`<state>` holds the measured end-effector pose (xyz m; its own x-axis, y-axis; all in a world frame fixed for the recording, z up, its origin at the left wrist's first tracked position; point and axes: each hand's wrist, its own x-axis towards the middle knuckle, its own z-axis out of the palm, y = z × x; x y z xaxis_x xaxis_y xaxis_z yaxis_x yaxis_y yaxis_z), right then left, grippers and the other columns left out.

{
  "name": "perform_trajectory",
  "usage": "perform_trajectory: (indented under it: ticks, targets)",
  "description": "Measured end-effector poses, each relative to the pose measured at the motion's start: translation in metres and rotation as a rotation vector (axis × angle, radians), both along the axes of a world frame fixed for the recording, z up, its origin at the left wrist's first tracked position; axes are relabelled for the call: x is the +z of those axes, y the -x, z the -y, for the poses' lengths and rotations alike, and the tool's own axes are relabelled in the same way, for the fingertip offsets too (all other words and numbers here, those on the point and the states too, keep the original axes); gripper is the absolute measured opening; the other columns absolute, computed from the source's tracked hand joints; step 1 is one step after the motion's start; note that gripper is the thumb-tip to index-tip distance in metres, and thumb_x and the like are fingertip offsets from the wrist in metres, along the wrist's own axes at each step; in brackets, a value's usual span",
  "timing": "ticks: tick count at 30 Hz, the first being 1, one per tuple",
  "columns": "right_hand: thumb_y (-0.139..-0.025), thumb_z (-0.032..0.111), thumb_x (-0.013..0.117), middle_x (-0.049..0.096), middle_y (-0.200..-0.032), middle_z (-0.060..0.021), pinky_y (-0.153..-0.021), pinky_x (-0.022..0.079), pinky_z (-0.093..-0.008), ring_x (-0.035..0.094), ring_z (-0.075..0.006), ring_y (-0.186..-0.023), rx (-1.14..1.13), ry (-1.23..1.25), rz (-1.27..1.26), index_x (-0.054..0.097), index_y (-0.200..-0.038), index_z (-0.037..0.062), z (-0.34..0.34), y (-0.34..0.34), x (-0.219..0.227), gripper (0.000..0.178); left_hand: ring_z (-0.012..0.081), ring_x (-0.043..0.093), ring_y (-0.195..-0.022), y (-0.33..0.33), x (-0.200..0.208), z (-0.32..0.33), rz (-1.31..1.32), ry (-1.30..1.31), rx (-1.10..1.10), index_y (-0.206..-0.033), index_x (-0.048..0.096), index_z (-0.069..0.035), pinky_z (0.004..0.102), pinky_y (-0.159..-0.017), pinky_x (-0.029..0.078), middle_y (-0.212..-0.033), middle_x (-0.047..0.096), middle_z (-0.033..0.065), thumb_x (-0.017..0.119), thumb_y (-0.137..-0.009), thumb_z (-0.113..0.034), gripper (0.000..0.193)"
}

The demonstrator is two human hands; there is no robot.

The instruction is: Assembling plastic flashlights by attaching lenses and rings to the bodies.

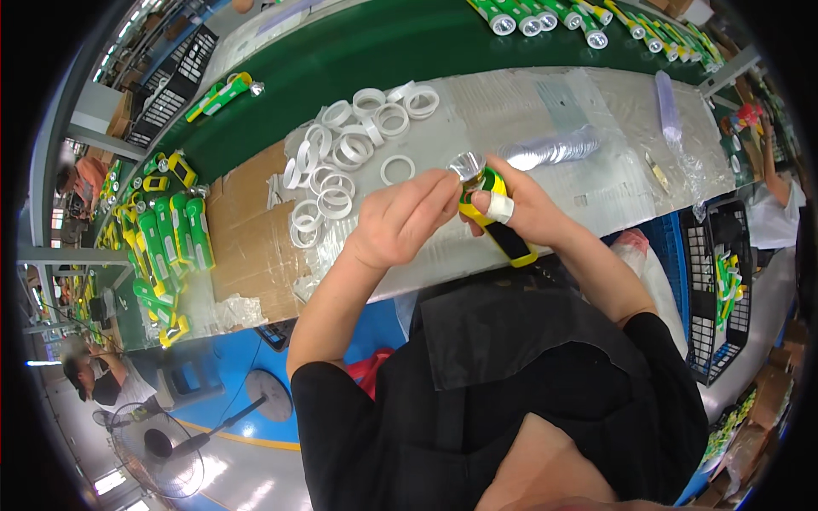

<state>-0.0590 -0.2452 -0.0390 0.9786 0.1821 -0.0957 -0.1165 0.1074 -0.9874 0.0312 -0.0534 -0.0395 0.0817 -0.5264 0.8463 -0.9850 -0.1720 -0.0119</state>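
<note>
In the head view, take the heap of white rings (371, 132) on the bench as the landmark: the green, yellow and black torch (509, 240) is held to its right and a little nearer the body, raised over the bench edge. The right hand (524, 204) is closed around the torch just below its head, the thumb, wrapped in a white band (500, 209), lying across the front. The left hand (405, 217) has its bent fingers at the silvery reflector (468, 167) on top; whether they pinch it or only steady it I cannot tell, since the fingertips are partly hidden. The step seems to be seating or adjusting that reflector. To do it well, keep the right grip firm and low so the body cannot twist, hold the reflector by its rim rather than its shiny bowl, and press it evenly so that it sits square. The wrapped thumb may feel less, so check the fit by eye. Leave the clear discs (545, 151), right of the rings, and the loose ring (383, 171), just beside the heap, undisturbed by wrists or sleeves.
</note>
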Motion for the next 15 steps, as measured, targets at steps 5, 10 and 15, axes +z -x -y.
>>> perform_trajectory:
  ticks: [5, 10, 15]
  targets:
    - [-0.094, 0.028, 0.064, 0.061, -0.094, -0.0078, -0.069, 0.052, -0.0298, 0.061, -0.0158, -0.075, -0.041, -0.149, 0.098, 0.046, -0.126, 0.004, -0.003, 0.004, -0.006, 0.044, 0.0199, 0.068, -0.073, 0.001, 0.008, 0.001, 0.022, -0.027, -0.131, -0.099, 0.068, -0.002, 0.0275, -0.059, 0.056, -0.093, 0.069, 0.0093, 0.079, -0.071, -0.002, 0.03]
    - [-0.093, 0.02, 0.066, 0.06, -0.091, -0.0046, -0.067, 0.052, -0.0268, 0.06, -0.0114, -0.075, -0.053, -0.198, 0.155, 0.051, -0.115, 0.0056, -0.01, 0.006, -0.001, 0.03, 0.021, 0.069, -0.074, 0.003, 0.014, -0.007, 0.074, -0.037, -0.157, -0.099, 0.068, -0.001, 0.0282, -0.061, 0.057, -0.095, 0.069, 0.0111, 0.079, -0.071, -0.002, 0.03]
    - [-0.092, 0.02, 0.068, 0.059, -0.094, -0.0039, -0.067, 0.052, -0.0266, 0.06, -0.0106, -0.078, -0.015, -0.221, 0.164, 0.051, -0.121, 0.006, -0.006, 0.009, -0.008, 0.037, 0.0217, 0.069, -0.074, 0.007, 0.021, -0.009, 0.08, -0.087, -0.205, -0.096, 0.068, -0.001, 0.0281, -0.061, 0.056, -0.094, 0.069, 0.0103, 0.08, -0.07, -0.004, 0.029]
